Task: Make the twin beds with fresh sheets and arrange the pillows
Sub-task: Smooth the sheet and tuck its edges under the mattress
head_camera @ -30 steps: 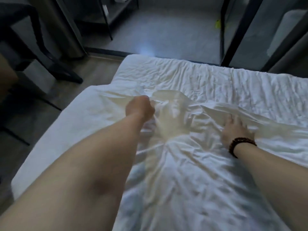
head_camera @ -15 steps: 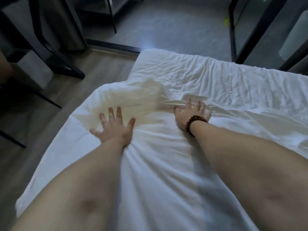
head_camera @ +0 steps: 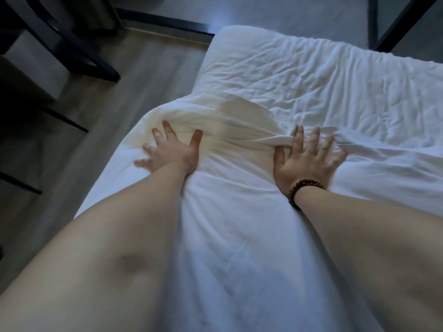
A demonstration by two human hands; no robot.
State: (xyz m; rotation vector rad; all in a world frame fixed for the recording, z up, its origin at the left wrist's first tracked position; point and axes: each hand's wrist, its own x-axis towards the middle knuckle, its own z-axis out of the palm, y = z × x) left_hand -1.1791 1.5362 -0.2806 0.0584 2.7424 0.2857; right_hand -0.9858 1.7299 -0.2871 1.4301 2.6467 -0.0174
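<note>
Dim, bluish room light. A pale glare spot lies on the floor beyond the sheet, which is brightest at that end (yellowish at the bunched folds). Wide-angle stretch swells the forearms at the lower edge; the left hand is slightly blurred.

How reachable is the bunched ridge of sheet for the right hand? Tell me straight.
Likely yes. The right hand lies spread flat on the white sheet, its thumb and index finger right beside the bunched ridge, and nothing lies between them.
</note>
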